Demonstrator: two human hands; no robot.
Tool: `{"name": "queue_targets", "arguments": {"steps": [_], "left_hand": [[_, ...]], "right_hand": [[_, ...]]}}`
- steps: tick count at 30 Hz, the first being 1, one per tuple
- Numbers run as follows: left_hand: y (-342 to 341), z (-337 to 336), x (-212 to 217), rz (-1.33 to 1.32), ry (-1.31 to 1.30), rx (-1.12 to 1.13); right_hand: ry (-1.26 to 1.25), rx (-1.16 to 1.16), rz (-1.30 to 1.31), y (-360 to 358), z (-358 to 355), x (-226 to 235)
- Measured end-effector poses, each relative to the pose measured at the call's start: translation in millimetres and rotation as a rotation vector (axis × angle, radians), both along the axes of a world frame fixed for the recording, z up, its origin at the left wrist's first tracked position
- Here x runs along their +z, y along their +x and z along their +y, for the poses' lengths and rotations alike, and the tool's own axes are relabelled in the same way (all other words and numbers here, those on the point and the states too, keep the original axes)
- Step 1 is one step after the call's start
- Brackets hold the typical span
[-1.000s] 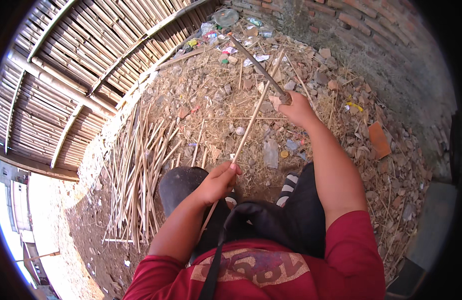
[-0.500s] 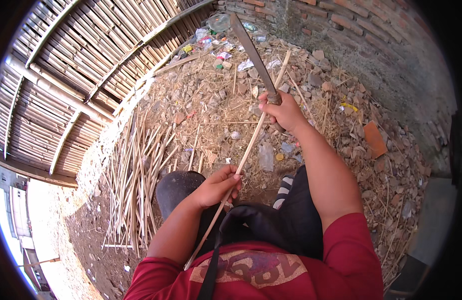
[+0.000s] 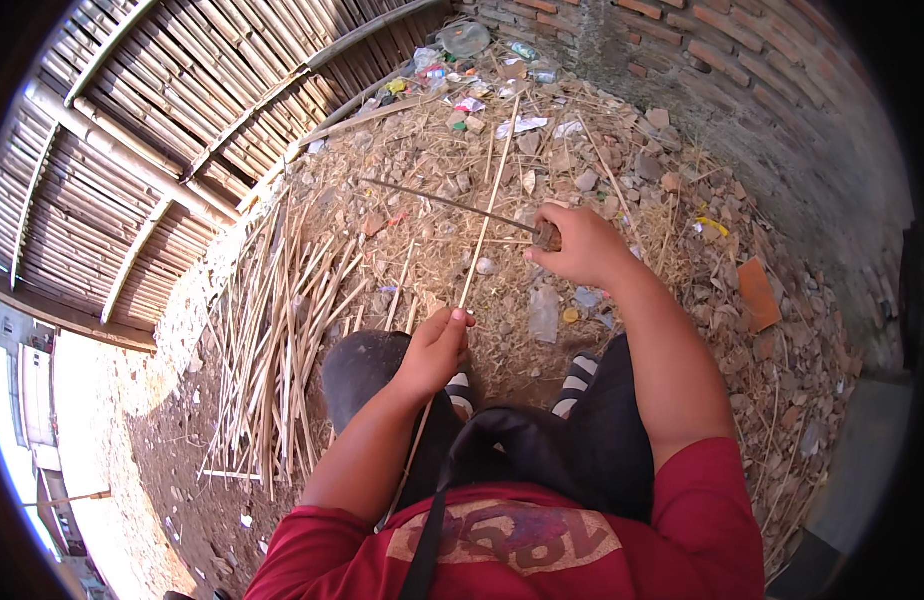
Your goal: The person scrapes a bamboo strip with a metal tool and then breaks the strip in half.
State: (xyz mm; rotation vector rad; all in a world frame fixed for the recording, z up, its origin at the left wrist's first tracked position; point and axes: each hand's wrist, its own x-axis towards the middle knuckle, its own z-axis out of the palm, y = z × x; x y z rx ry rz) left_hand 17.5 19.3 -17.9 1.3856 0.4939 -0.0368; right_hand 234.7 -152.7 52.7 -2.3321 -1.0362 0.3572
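Note:
My left hand (image 3: pixel 437 352) is closed round a long, thin bamboo strip (image 3: pixel 493 204) in front of my knees. The strip slants up and away from me, and its lower end runs back past my left forearm toward my shirt. In my right hand (image 3: pixel 585 245) is the handle of a machete (image 3: pixel 452 203). Its long dark blade points left, seen nearly edge-on, and crosses the strip well above my left hand. Whether blade and strip touch there, I cannot tell.
A pile of split bamboo strips (image 3: pixel 272 370) lies left of my knee. Stones, straw and litter cover the ground, with a clear plastic bottle (image 3: pixel 543 315) and an orange tile piece (image 3: pixel 758 294) to the right. A bamboo wall (image 3: pixel 132 170) rises at left, a brick wall (image 3: pixel 722 60) behind.
The machete has swung down to the left, from pointing up and away to lying across the strip. My left hand has moved slightly away from me, and the strip stands steeper.

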Motion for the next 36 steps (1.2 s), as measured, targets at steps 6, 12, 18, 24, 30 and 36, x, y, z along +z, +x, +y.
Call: {"name": "queue_targets", "arguments": {"steps": [6,12,18,24,30,36], "left_hand": [[-3,0,-14,-0.078,0.142,-0.004],[-4,3,-14,-0.032,0.33,0.017],[0,-4,-6,-0.026,0.753,0.005],[-8,-6,-14,-0.097,0.799,0.033],[-5,-5,-1,-0.055,0.711,0.009],[-5,-7,-6,0.02,0.814,-0.024]], "right_hand": [[-0.119,0.158,-0.103,5,10,-28],[-0.077,0.175,-0.14,-4,23,-35],[-0.047,0.204,0.013,2,32,-60],[-0.114,0.203,-0.071,-14,37,-47],[0.009,0.093,-0.106,12,26,-60],[-0.014,0.012,0.087,22,24,-66]]}}
